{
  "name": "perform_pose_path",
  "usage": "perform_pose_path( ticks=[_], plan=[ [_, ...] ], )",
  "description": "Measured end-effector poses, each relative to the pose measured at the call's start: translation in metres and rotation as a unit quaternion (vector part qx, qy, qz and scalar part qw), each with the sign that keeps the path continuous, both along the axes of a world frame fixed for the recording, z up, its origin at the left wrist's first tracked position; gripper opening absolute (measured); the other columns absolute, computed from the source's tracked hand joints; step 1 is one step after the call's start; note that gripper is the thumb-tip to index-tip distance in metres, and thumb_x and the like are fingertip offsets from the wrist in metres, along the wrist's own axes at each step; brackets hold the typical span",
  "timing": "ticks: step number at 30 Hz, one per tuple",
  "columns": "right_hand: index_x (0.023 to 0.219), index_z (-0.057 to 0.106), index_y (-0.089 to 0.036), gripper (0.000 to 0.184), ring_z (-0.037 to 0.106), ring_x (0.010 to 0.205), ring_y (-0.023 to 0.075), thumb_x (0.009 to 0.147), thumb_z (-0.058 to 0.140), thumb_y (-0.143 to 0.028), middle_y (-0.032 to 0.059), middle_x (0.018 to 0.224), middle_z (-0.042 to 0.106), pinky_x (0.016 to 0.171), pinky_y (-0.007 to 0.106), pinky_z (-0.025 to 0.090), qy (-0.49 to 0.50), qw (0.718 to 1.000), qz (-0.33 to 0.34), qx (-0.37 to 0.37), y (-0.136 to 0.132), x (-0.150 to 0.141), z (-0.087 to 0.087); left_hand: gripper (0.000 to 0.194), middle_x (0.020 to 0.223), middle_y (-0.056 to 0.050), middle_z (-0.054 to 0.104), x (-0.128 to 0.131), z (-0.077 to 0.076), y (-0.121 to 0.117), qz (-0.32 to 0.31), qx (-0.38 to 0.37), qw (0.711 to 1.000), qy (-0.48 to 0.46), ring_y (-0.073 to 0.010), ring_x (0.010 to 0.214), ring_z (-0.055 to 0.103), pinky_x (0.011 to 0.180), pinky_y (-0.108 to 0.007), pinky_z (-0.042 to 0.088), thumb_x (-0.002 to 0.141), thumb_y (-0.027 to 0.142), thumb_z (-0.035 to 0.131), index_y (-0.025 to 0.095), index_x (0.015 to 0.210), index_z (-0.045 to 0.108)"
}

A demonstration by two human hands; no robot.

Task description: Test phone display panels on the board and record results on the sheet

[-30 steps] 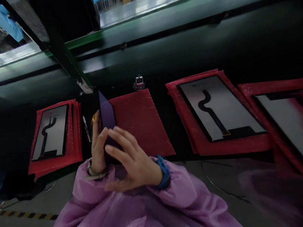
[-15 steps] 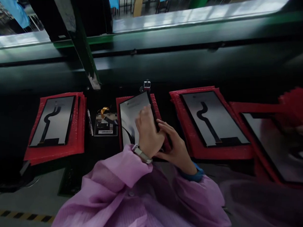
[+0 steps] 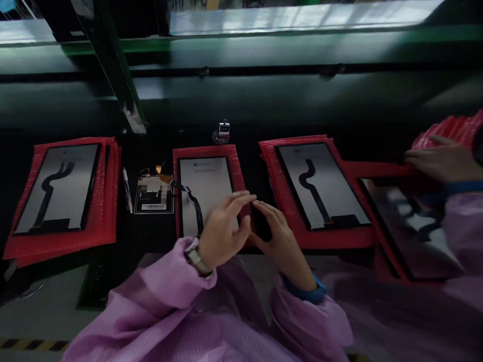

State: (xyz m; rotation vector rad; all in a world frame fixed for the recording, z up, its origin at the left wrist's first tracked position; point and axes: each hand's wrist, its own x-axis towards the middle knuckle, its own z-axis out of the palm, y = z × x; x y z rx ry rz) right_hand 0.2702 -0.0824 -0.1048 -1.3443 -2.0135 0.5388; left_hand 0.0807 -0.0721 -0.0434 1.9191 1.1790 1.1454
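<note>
A display panel (image 3: 205, 177) lies flat on red bubble wrap (image 3: 236, 162) in front of me, with a black ribbon cable (image 3: 193, 204) along its left part. Over its lower right corner is my left hand (image 3: 223, 229), a watch on its wrist. Its fingers stretch to the right, thumb apart, and nothing shows in them. Just right of it my right hand (image 3: 281, 237), with a blue wristband, has its fingers and thumb spread. The fingertips of both hands nearly meet above the panel's right edge. Left of the panel sits a circuit board (image 3: 154, 197) with an orange flex cable (image 3: 164, 176).
More panels on red wrap lie left (image 3: 75, 181) and right (image 3: 316, 168). A pen (image 3: 127, 190) rests by the board; a small metal-framed item (image 3: 224, 130) stands behind. At far right a co-worker's hand (image 3: 449, 160) is on red bubble wrap. A green post (image 3: 114, 69) rises behind.
The centre panel, tilted under my hands before, now lies flat on its wrap. My left hand has moved down off its middle. The co-worker's hand has come into clearer view.
</note>
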Motion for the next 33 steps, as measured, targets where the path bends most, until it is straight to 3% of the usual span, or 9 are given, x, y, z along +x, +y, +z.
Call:
perform_pose_path(
  ticks=[2, 6, 9, 13, 17, 21, 24, 27, 33],
  plan=[
    [0.146, 0.048, -0.025, 0.056, 0.053, 0.135, 0.0288, 0.097, 0.058, -0.050, 0.0137, 0.142, 0.057, 0.111, 0.052, 0.049, -0.013, 1.000, -0.023, -0.005, 0.000, -0.003, 0.007, 0.025, 0.105, -0.006, 0.072, -0.032, 0.009, -0.012, -0.010, 0.061, 0.998, -0.010, -0.0162, 0.099, 0.067, 0.090, -0.029, 0.055, 0.098, 0.012, 0.048, 0.022, 0.113, 0.066],
    [0.139, 0.055, -0.020, 0.054, 0.055, 0.128, 0.0296, 0.099, 0.050, -0.056, 0.0149, 0.136, 0.060, 0.107, 0.050, 0.050, -0.026, 0.998, -0.046, -0.041, 0.000, -0.015, 0.015, 0.018, 0.079, -0.001, 0.064, -0.082, 0.001, -0.029, 0.125, 0.076, 0.984, 0.103, -0.0149, 0.074, 0.060, 0.073, -0.027, 0.052, 0.097, 0.011, 0.049, 0.020, 0.097, 0.065],
    [0.135, 0.058, -0.018, 0.056, 0.057, 0.119, 0.0307, 0.099, 0.046, -0.059, 0.0153, 0.126, 0.065, 0.102, 0.051, 0.050, -0.042, 0.996, -0.052, -0.061, -0.001, -0.026, 0.014, 0.014, 0.087, -0.004, 0.066, -0.095, -0.021, -0.039, 0.162, 0.053, 0.963, 0.207, -0.0183, 0.082, 0.062, 0.079, -0.031, 0.054, 0.096, 0.015, 0.053, 0.018, 0.099, 0.066],
    [0.138, 0.057, -0.016, 0.056, 0.053, 0.116, 0.0319, 0.101, 0.044, -0.055, 0.0150, 0.126, 0.066, 0.103, 0.052, 0.045, -0.067, 0.994, -0.066, -0.061, -0.006, -0.041, 0.011, 0.017, 0.100, -0.007, 0.070, -0.090, -0.040, -0.053, 0.172, 0.077, 0.953, 0.237, -0.0210, 0.097, 0.065, 0.089, -0.035, 0.056, 0.096, 0.013, 0.052, 0.018, 0.105, 0.065],
    [0.140, 0.056, -0.013, 0.059, 0.053, 0.112, 0.0354, 0.098, 0.045, -0.053, 0.0192, 0.128, 0.064, 0.095, 0.057, 0.044, -0.099, 0.983, -0.123, -0.090, -0.001, -0.057, 0.011, 0.020, 0.099, -0.007, 0.072, -0.084, -0.042, -0.060, 0.199, 0.060, 0.947, 0.246, -0.0213, 0.098, 0.068, 0.090, -0.036, 0.057, 0.097, 0.013, 0.048, 0.019, 0.107, 0.065],
    [0.123, 0.068, -0.014, 0.049, 0.055, 0.104, 0.0347, 0.093, 0.049, -0.047, 0.0164, 0.106, 0.069, 0.093, 0.057, 0.044, -0.046, 0.969, -0.163, -0.180, 0.020, -0.059, 0.019, 0.024, 0.104, -0.009, 0.073, -0.083, -0.041, -0.061, 0.225, 0.045, 0.942, 0.244, -0.0225, 0.098, 0.070, 0.090, -0.038, 0.058, 0.097, 0.013, 0.047, 0.018, 0.114, 0.063],
    [0.116, 0.070, -0.016, 0.041, 0.056, 0.097, 0.0294, 0.090, 0.052, -0.043, 0.0116, 0.095, 0.068, 0.091, 0.050, 0.047, 0.043, 0.971, -0.133, -0.195, 0.026, -0.052, 0.038, 0.024, 0.105, -0.010, 0.075, -0.086, -0.039, -0.060, 0.226, 0.040, 0.944, 0.237, -0.0217, 0.098, 0.071, 0.089, -0.036, 0.059, 0.098, 0.014, 0.046, 0.017, 0.116, 0.063],
    [0.129, 0.065, -0.017, 0.045, 0.057, 0.099, 0.0251, 0.091, 0.055, -0.039, 0.0098, 0.102, 0.064, 0.093, 0.043, 0.049, 0.115, 0.982, -0.072, -0.131, 0.018, -0.054, 0.065, 0.024, 0.106, -0.009, 0.076, -0.095, -0.034, -0.054, 0.211, 0.008, 0.953, 0.217, -0.0205, 0.098, 0.072, 0.089, -0.034, 0.059, 0.098, 0.015, 0.046, 0.016, 0.115, 0.064],
    [0.149, 0.047, -0.018, 0.056, 0.053, 0.121, 0.0239, 0.095, 0.051, -0.031, 0.0111, 0.128, 0.056, 0.107, 0.045, 0.044, 0.194, 0.979, 0.044, -0.041, 0.004, -0.113, 0.099, 0.029, 0.103, -0.010, 0.075, -0.116, -0.027, -0.026, 0.199, -0.063, 0.947, 0.245, -0.0216, 0.091, 0.073, 0.083, -0.035, 0.059, 0.099, 0.019, 0.044, 0.015, 0.119, 0.065]
  ],
)
